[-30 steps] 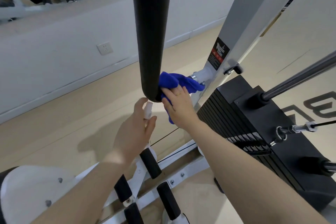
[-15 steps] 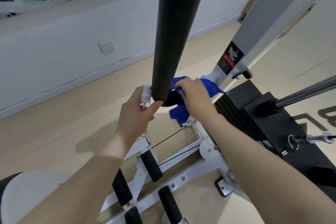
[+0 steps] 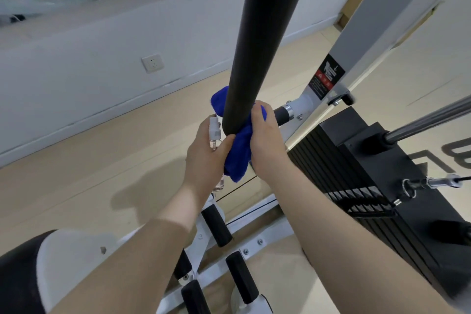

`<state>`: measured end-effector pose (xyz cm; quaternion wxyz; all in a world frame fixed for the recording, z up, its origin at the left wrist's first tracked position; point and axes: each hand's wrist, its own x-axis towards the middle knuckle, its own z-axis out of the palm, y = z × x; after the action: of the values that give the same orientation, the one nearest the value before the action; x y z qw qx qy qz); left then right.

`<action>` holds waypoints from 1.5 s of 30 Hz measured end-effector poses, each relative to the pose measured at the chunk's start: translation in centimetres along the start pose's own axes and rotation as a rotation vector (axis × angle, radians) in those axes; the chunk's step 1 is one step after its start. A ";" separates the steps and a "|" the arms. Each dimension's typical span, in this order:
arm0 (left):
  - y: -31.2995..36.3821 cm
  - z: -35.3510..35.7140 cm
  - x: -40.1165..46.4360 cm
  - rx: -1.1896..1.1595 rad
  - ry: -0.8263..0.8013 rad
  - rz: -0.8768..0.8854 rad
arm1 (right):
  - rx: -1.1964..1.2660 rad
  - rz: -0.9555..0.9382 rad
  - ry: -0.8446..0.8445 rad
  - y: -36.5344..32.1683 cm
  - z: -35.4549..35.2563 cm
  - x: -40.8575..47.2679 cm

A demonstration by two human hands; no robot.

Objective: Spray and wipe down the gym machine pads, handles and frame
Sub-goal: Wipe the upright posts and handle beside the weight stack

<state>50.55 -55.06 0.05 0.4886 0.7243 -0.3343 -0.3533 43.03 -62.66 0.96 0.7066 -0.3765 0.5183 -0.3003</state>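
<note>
Beneath the black padded bar (image 3: 257, 41), the left hand (image 3: 207, 158) grips a small spray bottle (image 3: 214, 132) while the right hand (image 3: 265, 140) clasps the blue cloth (image 3: 238, 153) round the bar's lower end, apparently mid-wipe; next likely calls for sliding the cloth upward.

Two bare forearms, no sleeves in view, left hand (image 3: 206, 155), right hand (image 3: 266, 145), no gloves
</note>
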 end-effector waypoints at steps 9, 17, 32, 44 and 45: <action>0.0 -0.4 -0.1 0.009 -0.067 -0.040 | -1.380 -0.703 0.102 5.3 -4.1 4.2; -0.3 -1.0 0.4 -0.006 -0.077 -0.102 | -1.088 -0.403 0.347 1.4 -5.0 6.3; -0.6 -2.3 -0.7 -0.147 -0.215 -0.282 | -1.172 -0.406 0.223 2.8 -2.1 3.6; 1.9 -5.3 -2.1 -0.332 0.170 -0.275 | -1.527 -0.991 0.003 -0.2 0.0 -7.7; 1.9 -5.4 -2.1 -0.342 0.171 -0.271 | -1.584 -1.290 0.054 -0.7 0.4 -7.4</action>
<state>53.74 -51.37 3.67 0.5789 0.6965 -0.1266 -0.4047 41.34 -56.87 5.34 -0.0534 -0.9361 0.2823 -0.2029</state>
